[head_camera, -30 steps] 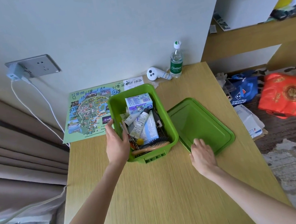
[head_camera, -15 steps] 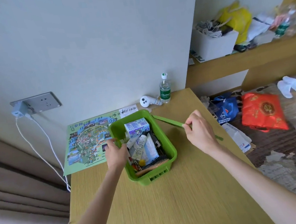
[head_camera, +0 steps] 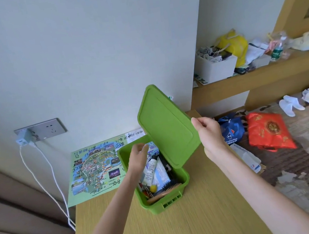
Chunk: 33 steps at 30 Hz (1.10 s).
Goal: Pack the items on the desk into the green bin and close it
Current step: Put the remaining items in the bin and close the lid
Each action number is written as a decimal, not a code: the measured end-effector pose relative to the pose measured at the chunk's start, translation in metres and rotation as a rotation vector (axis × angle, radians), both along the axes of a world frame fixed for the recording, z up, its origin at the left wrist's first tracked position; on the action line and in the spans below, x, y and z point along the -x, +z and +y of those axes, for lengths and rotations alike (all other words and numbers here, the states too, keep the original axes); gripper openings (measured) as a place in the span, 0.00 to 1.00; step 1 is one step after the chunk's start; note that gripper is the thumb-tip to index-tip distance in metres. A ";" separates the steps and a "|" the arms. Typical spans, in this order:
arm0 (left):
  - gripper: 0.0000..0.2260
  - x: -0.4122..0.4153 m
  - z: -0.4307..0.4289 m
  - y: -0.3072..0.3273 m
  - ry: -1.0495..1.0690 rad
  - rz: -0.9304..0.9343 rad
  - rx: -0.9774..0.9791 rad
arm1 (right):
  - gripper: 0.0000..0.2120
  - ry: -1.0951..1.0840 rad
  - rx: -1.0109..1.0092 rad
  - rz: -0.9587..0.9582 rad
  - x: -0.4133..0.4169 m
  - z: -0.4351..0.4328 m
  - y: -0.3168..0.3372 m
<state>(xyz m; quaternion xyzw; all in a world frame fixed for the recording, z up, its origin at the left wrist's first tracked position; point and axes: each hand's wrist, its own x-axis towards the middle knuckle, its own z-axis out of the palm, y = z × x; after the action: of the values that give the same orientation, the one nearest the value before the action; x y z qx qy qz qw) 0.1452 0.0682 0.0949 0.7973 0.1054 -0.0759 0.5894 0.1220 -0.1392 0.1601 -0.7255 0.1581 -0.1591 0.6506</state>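
The green bin [head_camera: 168, 203] stands on the wooden desk [head_camera: 186, 228], filled with a white tube, a hairbrush [head_camera: 166, 190], a blue packet and small bits. My right hand [head_camera: 209, 134] grips the right edge of the green lid [head_camera: 166, 127], which is tilted nearly upright over the bin's far right side. My left hand [head_camera: 138, 157] hovers above the bin's left rim with its fingers loosely apart, holding nothing.
A colourful map sheet [head_camera: 95, 169] lies on the desk left of the bin. A wall socket with a charger and white cable [head_camera: 43, 169] is at the left. Bags, including a red bag [head_camera: 268, 134], lie on the floor at the right. A cluttered shelf [head_camera: 243, 75] runs behind.
My right hand has lifted the lid off the desk and swung it up over the bin. My left hand has let go of the bin's left rim and now hovers above it.
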 end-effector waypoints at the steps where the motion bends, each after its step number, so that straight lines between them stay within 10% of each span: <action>1: 0.19 0.000 -0.001 0.003 0.005 0.017 0.082 | 0.14 0.010 -0.129 0.027 -0.004 0.001 0.000; 10: 0.22 -0.005 0.015 -0.004 0.273 -0.031 0.234 | 0.15 0.168 -0.653 0.294 -0.006 0.014 -0.027; 22: 0.17 0.018 0.050 -0.045 0.172 0.063 -0.377 | 0.10 0.233 0.677 0.335 0.008 0.025 -0.113; 33: 0.18 0.026 0.045 -0.044 0.197 0.150 -0.470 | 0.11 0.303 0.946 0.220 0.022 0.023 -0.123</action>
<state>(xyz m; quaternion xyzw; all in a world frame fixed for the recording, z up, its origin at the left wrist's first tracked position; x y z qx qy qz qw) 0.1189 0.1129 0.0512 0.8904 0.2405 -0.0503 0.3830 0.1004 -0.1160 0.0371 -0.9680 0.0293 -0.0399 0.2462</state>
